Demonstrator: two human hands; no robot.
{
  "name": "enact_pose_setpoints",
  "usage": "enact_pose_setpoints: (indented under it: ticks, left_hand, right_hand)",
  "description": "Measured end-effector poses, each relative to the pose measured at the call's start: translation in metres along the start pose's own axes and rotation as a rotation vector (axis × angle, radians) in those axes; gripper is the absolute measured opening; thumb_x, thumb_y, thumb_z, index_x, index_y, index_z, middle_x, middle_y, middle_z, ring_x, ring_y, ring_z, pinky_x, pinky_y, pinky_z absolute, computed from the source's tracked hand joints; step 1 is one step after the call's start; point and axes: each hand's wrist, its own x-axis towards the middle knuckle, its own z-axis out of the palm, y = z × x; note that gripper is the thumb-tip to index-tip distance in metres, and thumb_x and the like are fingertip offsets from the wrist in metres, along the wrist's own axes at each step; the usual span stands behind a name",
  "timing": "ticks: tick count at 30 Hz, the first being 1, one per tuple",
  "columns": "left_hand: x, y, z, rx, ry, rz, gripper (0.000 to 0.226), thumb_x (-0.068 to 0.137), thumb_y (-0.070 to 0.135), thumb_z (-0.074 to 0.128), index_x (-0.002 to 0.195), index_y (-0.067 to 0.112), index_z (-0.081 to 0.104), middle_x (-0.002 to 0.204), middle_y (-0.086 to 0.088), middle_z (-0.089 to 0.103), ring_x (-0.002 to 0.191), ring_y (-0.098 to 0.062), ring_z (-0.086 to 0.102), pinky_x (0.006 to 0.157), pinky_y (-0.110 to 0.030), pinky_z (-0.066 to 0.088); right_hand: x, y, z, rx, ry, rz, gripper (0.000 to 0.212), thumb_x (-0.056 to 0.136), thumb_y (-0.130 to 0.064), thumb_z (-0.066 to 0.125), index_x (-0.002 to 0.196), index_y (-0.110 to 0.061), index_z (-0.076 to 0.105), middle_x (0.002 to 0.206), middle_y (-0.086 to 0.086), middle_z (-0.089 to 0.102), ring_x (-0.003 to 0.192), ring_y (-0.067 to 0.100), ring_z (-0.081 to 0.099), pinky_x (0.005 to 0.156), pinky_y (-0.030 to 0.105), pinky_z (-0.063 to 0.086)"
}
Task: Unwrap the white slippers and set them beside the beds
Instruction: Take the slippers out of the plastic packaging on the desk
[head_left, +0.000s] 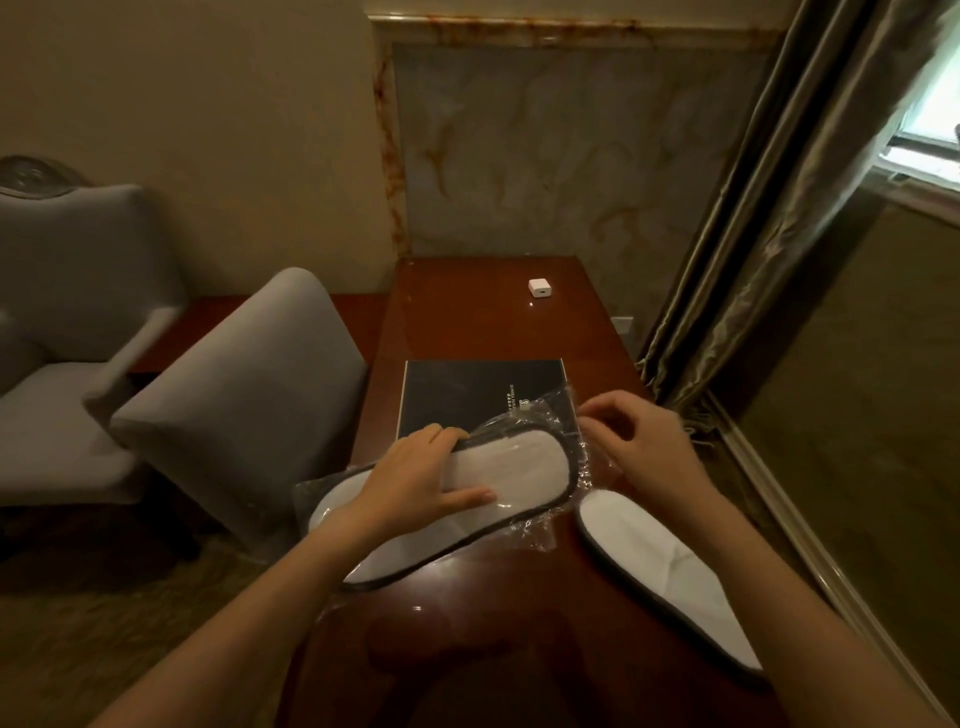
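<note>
A white slipper (524, 467) with a dark rim lies across the wooden desk (483, 322), still partly inside clear plastic wrap (558, 405). My left hand (415, 475) grips that slipper around its middle, thumb on top. My right hand (641, 441) pinches the crinkled wrap at the slipper's toe end. A second white slipper (654, 558) lies bare on the desk under my right forearm, pointing toward the near right corner.
A black folder (467, 389) lies on the desk behind the slipper, and a small white charger cube (539, 287) sits farther back. A grey chair (249, 395) stands left of the desk, a grey armchair (67, 322) beyond it. Curtains (769, 234) hang at right.
</note>
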Motion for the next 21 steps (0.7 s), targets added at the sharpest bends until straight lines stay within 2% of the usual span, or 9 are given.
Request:
enact_pose_setpoints:
  ticks: [2, 4, 6, 11, 16, 21]
  left_hand:
    - [0.002, 0.001, 0.002, 0.003, -0.006, 0.012, 0.076, 0.066, 0.074, 0.054, 0.123, 0.024, 0.045, 0.108, 0.005, 0.055, 0.09, -0.008, 0.049, 0.077, -0.023, 0.038]
    - [0.002, 0.001, 0.004, 0.008, 0.0, 0.018, 0.076, 0.066, 0.074, 0.053, 0.123, 0.024, 0.045, 0.107, 0.006, 0.054, 0.091, -0.009, 0.05, 0.079, -0.024, 0.039]
    - [0.002, 0.001, 0.006, 0.005, 0.002, 0.021, 0.076, 0.067, 0.074, 0.053, 0.124, 0.024, 0.045, 0.107, 0.006, 0.053, 0.091, -0.008, 0.049, 0.078, -0.023, 0.038]
    - [-0.002, -0.002, 0.009, -0.006, -0.003, 0.045, 0.074, 0.068, 0.068, 0.059, 0.124, 0.023, 0.045, 0.111, 0.004, 0.054, 0.098, -0.011, 0.051, 0.085, -0.025, 0.042]
    - [-0.004, -0.001, 0.007, -0.038, -0.015, 0.062, 0.074, 0.07, 0.066, 0.059, 0.128, 0.022, 0.044, 0.114, 0.003, 0.054, 0.1, -0.01, 0.05, 0.089, -0.025, 0.041]
    - [0.0, 0.002, 0.004, -0.02, 0.016, 0.096, 0.073, 0.072, 0.064, 0.058, 0.129, 0.022, 0.043, 0.115, 0.003, 0.054, 0.101, -0.011, 0.049, 0.089, -0.025, 0.041]
  right_hand:
    - [0.002, -0.011, 0.006, -0.017, -0.279, 0.026, 0.004, 0.084, -0.032, 0.06, 0.086, -0.036, 0.058, 0.08, -0.015, 0.062, 0.075, 0.0, 0.06, 0.062, 0.015, 0.05]
    - [0.005, -0.012, 0.009, 0.014, -0.403, 0.035, 0.003, 0.087, -0.032, 0.057, 0.085, -0.032, 0.059, 0.078, -0.01, 0.061, 0.073, 0.006, 0.06, 0.066, 0.02, 0.052]
    - [0.008, -0.01, 0.009, 0.128, -0.409, 0.067, 0.005, 0.087, -0.028, 0.058, 0.086, -0.025, 0.063, 0.08, -0.005, 0.063, 0.074, 0.01, 0.062, 0.068, 0.024, 0.054]
    - [0.009, -0.001, 0.013, 0.23, -0.42, 0.115, 0.015, 0.077, -0.03, 0.07, 0.078, -0.021, 0.059, 0.074, -0.003, 0.062, 0.064, 0.009, 0.061, 0.058, 0.018, 0.053]
    - [0.008, 0.009, 0.006, 0.44, -0.463, 0.2, 0.021, 0.069, -0.04, 0.069, 0.076, -0.021, 0.061, 0.078, 0.004, 0.064, 0.069, 0.015, 0.063, 0.066, 0.027, 0.055]
    - [0.008, 0.014, 0.003, 0.619, -0.487, 0.265, 0.025, 0.068, -0.04, 0.072, 0.075, -0.019, 0.059, 0.075, 0.002, 0.062, 0.065, 0.018, 0.059, 0.063, 0.033, 0.051]
